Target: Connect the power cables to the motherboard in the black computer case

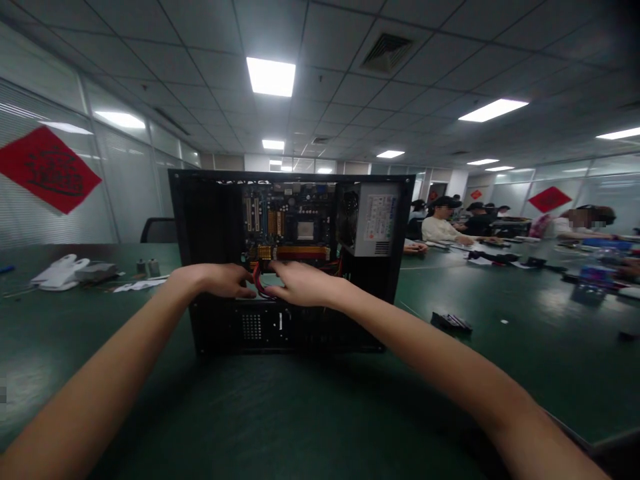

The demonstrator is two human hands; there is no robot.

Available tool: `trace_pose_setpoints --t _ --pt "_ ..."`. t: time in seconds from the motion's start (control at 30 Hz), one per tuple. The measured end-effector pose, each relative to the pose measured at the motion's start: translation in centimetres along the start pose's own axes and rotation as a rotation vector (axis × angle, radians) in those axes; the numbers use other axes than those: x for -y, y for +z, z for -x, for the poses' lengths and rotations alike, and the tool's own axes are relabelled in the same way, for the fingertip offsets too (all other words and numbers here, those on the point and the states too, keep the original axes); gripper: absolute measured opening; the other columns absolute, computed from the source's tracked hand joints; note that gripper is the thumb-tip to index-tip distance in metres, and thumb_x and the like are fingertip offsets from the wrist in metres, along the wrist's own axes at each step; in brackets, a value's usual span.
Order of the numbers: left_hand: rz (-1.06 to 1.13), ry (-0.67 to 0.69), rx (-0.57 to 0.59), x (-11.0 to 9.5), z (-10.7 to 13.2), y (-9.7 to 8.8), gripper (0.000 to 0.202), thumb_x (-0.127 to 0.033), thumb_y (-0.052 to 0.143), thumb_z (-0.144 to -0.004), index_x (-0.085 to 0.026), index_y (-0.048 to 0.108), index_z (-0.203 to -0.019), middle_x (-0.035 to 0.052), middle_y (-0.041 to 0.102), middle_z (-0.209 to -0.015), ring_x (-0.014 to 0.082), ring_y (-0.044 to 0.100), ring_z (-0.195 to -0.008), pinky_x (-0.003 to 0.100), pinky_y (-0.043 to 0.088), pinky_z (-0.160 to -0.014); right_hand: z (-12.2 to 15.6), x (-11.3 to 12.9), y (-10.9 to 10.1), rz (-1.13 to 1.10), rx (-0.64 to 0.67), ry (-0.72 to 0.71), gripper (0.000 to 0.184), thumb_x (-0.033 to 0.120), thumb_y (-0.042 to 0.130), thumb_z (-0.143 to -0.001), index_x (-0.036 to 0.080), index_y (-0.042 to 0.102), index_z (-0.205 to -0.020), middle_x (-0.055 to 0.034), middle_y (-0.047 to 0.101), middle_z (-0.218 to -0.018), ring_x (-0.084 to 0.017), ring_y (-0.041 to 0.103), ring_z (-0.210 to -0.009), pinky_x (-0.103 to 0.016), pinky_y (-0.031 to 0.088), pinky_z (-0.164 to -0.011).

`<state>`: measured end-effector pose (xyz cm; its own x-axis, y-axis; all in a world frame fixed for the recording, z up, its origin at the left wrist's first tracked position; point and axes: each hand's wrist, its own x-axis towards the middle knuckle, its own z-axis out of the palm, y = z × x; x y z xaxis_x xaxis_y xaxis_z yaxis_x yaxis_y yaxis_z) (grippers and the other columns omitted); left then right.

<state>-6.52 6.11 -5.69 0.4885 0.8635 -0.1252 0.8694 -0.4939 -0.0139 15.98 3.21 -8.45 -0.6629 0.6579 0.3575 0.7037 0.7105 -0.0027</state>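
Note:
A black computer case (290, 177) stands upright on the table, its open side facing me. Inside it a motherboard (287, 205) shows, with a square processor (305, 231) and orange and red memory slots (301, 253). My left hand (225, 280) reaches in below the board from the left, its thumb apart from its fingers and the fingertips next to a bundle of red and dark cables (258, 279). From the right, my right hand (307, 284) has its thumb and fingers closed around that bundle. What lies behind the fingers is hidden.
A power supply (375, 220) sits at the case's upper right. White plastic bag (60, 272) and small metal parts (147, 268) lie left on the green table (240, 413). A dark component (451, 323) lies right. Several people (443, 223) sit further back.

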Motion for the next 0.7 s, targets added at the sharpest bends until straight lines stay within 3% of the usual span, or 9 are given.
trace_pose_setpoints --t 0.13,0.27,0.37,0.5,0.63,0.7 --pt "-0.001 0.001 0.033 0.5 -0.5 0.4 0.062 -0.053 0.057 -0.085 -0.019 0.061 -0.136 0.0146 0.064 -0.137 0.0297 0.062 -0.118 0.036 0.046 -0.099 -2.4 -0.3 1.4 -0.2 0.05 0.017 0.052 0.044 0.067 -0.09 0.013 0.051 -0.128 -0.0176 0.069 -0.118 -0.03 0.068 -0.103 -0.035 0.051 -0.08" --pt "0.08 0.161 -0.035 -0.3 -0.3 -0.4 0.06 -0.049 0.06 -0.086 -0.022 0.058 -0.139 0.0109 0.06 -0.143 0.0283 0.058 -0.125 0.035 0.042 -0.106 -2.1 -0.3 1.0 -0.331 -0.002 0.029 0.061 0.045 0.074 -0.083 0.012 0.05 -0.128 -0.0129 0.071 -0.107 -0.025 0.068 -0.092 -0.031 0.051 -0.073" --pt "0.175 0.307 -0.12 -1.7 0.0 -1.1 0.065 -0.051 0.062 -0.086 -0.024 0.052 -0.145 0.0088 0.056 -0.148 0.0285 0.054 -0.13 0.036 0.04 -0.109 -1.4 -0.8 -0.5 -0.413 -0.035 0.027 0.055 0.029 0.071 -0.084 0.009 0.051 -0.132 -0.0068 0.072 -0.087 -0.021 0.066 -0.074 -0.029 0.05 -0.064" --pt "0.223 0.329 -0.212 -3.8 0.8 -1.8 0.072 -0.051 0.061 -0.089 -0.023 0.042 -0.152 0.0086 0.055 -0.149 0.0279 0.055 -0.13 0.035 0.041 -0.108 -0.2 -2.1 -3.5 -0.573 -0.182 0.075 0.042 0.009 0.054 -0.082 0.008 0.063 -0.123 -0.002 0.067 -0.072 -0.014 0.06 -0.059 -0.026 0.047 -0.055" --pt "0.23 0.365 -0.332 -5.7 1.4 -2.6 0.072 -0.041 0.055 -0.095 -0.025 0.027 -0.159 0.0073 0.063 -0.139 0.0235 0.062 -0.12 0.033 0.047 -0.101 1.7 -3.2 -6.6 -0.745 -0.335 0.112 0.027 0.015 0.052 -0.084 0.011 0.071 -0.101 -0.0028 0.068 -0.068 -0.012 0.06 -0.055 -0.022 0.047 -0.051" --pt "0.209 0.384 -0.462 -6.7 1.3 -3.4 0.059 -0.034 0.048 -0.099 -0.026 0.036 -0.156 0.0063 0.069 -0.13 0.0215 0.066 -0.112 0.032 0.05 -0.097 2.6 -3.5 -7.7 -0.762 -0.369 0.087 0.027 0.021 0.052 -0.087 0.012 0.072 -0.103 -0.0049 0.072 -0.075 -0.014 0.064 -0.06 -0.024 0.052 -0.056"
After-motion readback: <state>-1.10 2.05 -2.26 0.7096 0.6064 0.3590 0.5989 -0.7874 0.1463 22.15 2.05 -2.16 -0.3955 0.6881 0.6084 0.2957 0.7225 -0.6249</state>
